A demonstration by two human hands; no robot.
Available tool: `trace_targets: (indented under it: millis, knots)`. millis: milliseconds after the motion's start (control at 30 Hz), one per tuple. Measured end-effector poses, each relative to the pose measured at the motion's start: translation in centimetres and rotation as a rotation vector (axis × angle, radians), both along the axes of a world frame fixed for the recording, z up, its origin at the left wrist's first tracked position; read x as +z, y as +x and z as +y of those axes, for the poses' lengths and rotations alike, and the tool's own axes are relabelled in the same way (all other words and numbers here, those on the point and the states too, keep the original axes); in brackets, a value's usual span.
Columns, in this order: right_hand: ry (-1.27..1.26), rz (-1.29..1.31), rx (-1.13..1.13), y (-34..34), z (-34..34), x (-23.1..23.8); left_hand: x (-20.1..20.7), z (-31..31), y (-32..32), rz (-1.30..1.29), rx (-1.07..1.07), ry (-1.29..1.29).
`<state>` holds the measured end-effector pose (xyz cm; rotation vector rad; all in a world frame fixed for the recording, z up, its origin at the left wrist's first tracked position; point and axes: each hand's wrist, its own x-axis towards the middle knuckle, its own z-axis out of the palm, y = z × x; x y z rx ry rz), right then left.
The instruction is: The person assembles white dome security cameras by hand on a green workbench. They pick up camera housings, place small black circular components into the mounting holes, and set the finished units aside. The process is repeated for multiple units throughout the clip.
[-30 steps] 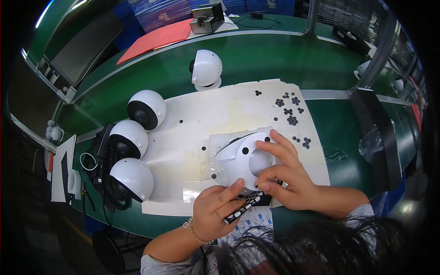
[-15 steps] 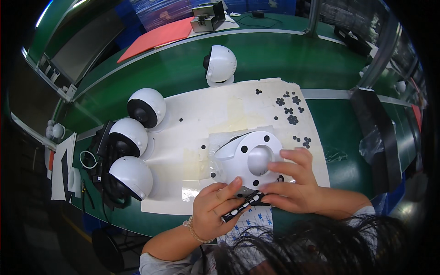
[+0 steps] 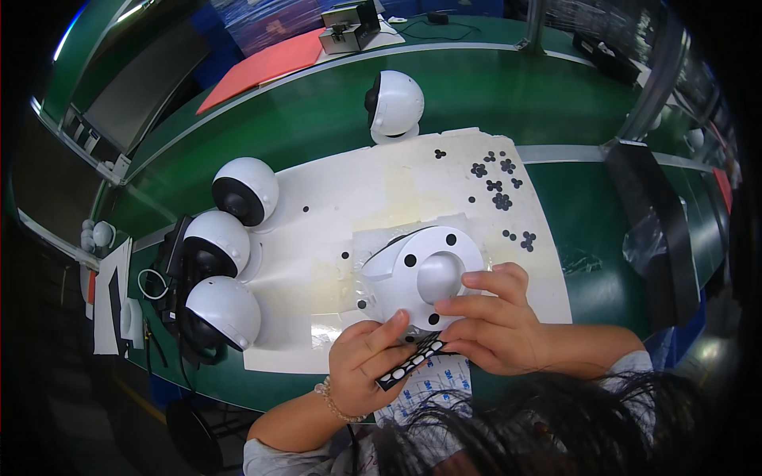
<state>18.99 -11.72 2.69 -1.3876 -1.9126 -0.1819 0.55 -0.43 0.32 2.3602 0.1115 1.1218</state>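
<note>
In my left hand [image 3: 355, 369] is a black strip of round stick-on pads [image 3: 409, 363] with white round gaps, slanting up to the right. The fingers and thumb of my right hand [image 3: 500, 321] meet at its upper end, while its other fingers lie over the rim of a white camera base [image 3: 389, 289]. That white ball-shaped camera lies tipped over on clear wrap, its ring-shaped base facing up. Black round pads [image 3: 410, 260] sit on the ring; part of the ring is hidden by my right fingers. My left index fingertip is at the ring's lower edge.
Three white ball cameras [image 3: 224, 311] stand along the left beside black cables [image 3: 208, 349]. Another camera [image 3: 399, 103] stands at the back. Loose black pads [image 3: 502, 201] lie on the white board [image 3: 317, 178]. Printed backing paper [image 3: 436, 385] lies below my hands; a black box [image 3: 652, 234] is at right.
My right fingers have shifted left and inward over the ring, covering the pad at its right edge. My left hand still holds the strip. The view has shifted slightly.
</note>
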Motion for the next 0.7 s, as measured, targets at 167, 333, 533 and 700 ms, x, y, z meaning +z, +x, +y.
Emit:
trace_targets:
  millis: [167, 333, 533, 700]
  knots:
    - [0.193, -0.014, -0.01, -0.1, -0.1, -0.7, -0.2, 0.1, -0.1, 0.011, 0.0, 0.005]
    - [0.201, -0.001, 0.039, 0.5, -1.1, -0.9, -0.1, 0.0, -0.2, 0.005, 0.032, 0.008]
    - [-0.161, 0.384, -0.053, 2.6, 0.0, -0.3, 0.0, 0.1, -0.2, 0.035, 0.033, 0.032]
    - [-0.167, 0.39, -0.045, 2.5, 0.1, 0.0, -0.3, 0.0, -0.2, 0.027, 0.046, 0.037]
